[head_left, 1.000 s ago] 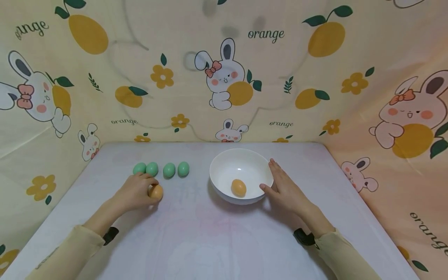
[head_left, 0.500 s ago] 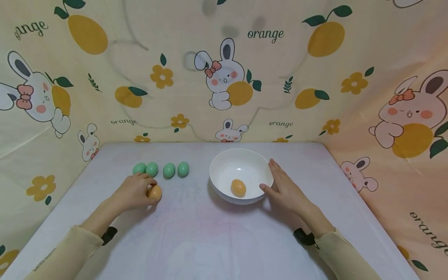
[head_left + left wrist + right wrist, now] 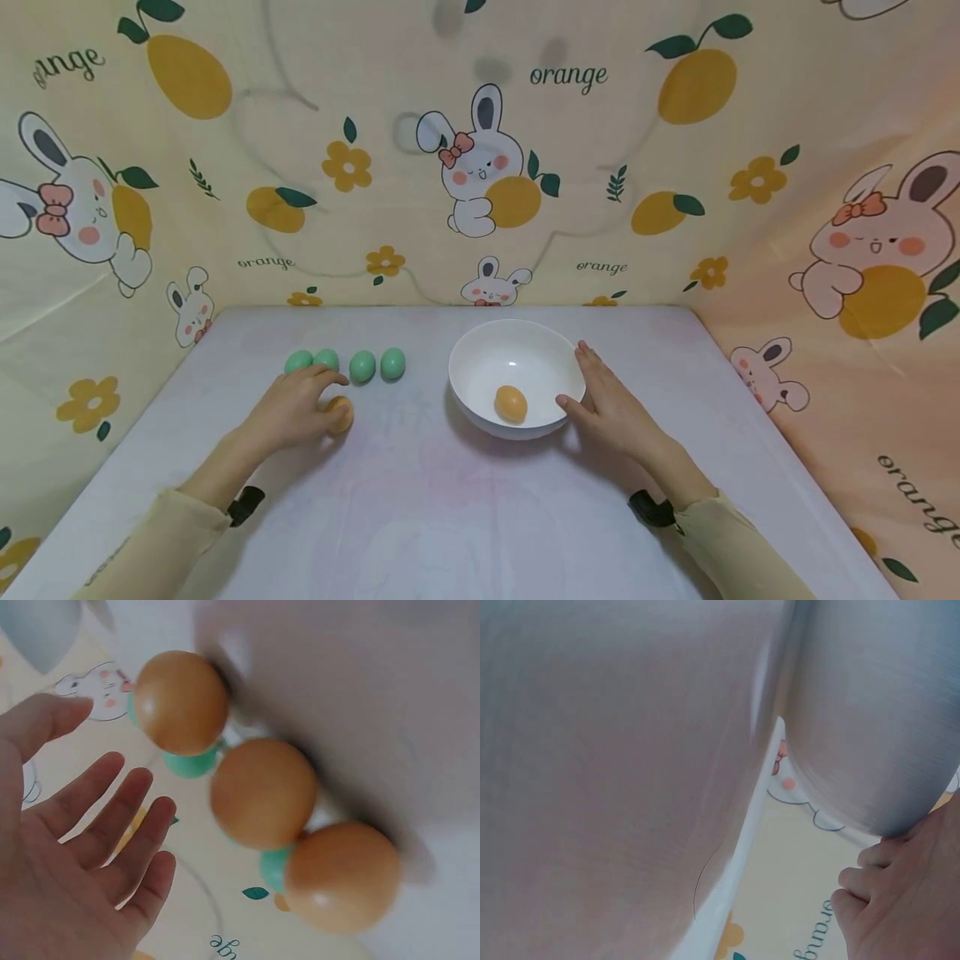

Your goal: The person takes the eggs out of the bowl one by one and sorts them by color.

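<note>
My left hand is beside an orange-brown egg, which it partly hides in the head view. In the left wrist view the spread fingers stand apart from three orange-brown eggs in a row: a near one, a middle one and a far one. Just beyond that hand lie several green eggs. My right hand holds the right side of a white bowl, its thumb over the rim and fingers along the outside. One orange-brown egg lies in the bowl.
A white cloth-covered table runs back to a printed backdrop with rabbits and oranges, which also stands along both sides. Each wrist wears a black band, one on the left and one on the right.
The fingers of my left hand have spread away from the orange-brown egg, after a slight shift left and back right. The right hand and the bowl have stayed in place.
</note>
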Demonstrator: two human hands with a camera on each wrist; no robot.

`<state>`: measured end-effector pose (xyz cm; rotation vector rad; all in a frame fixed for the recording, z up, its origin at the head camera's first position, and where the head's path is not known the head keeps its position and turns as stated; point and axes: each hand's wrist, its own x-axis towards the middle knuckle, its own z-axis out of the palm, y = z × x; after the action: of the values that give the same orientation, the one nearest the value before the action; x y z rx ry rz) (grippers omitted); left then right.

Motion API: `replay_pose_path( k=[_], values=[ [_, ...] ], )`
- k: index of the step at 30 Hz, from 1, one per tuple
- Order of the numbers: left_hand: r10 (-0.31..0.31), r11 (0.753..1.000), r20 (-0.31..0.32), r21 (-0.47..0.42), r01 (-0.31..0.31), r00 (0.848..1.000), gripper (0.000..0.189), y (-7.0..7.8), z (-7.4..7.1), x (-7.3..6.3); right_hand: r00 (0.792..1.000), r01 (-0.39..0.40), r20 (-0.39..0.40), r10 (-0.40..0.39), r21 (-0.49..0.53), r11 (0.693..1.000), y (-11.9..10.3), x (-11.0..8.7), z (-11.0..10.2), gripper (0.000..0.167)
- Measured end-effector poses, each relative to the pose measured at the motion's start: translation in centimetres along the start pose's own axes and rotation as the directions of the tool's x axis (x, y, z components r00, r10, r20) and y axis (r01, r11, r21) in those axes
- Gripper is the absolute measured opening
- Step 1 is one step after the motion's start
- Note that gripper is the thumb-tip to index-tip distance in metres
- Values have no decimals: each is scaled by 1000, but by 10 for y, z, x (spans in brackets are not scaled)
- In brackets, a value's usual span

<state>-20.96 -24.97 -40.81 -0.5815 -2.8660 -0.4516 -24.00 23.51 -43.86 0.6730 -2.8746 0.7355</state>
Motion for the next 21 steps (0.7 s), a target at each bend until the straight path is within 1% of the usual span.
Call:
replay_pose_path(
  k=[5,8,12,16,21],
  values=[
    [-11,994,-79,-110,2,997,30,11,4,9,1000,0,5,0,0,1000,0,0,0,94],
    [-32,987,-109,-159,15,994,29,20,6,15,1000,1,8,-1,8,1000,-1,0,0,94],
    [-49,972,-147,-235,13,988,29,35,5,26,1000,4,5,-4,12,1000,-1,0,-1,94],
    [-37,948,-174,-318,-21,984,29,51,5,39,1000,6,2,-6,8,1000,0,0,-1,93],
    [3,932,-204,-353,-77,979,30,73,12,56,1000,-4,13,4,1,1000,-1,1,-1,94]
  ],
)
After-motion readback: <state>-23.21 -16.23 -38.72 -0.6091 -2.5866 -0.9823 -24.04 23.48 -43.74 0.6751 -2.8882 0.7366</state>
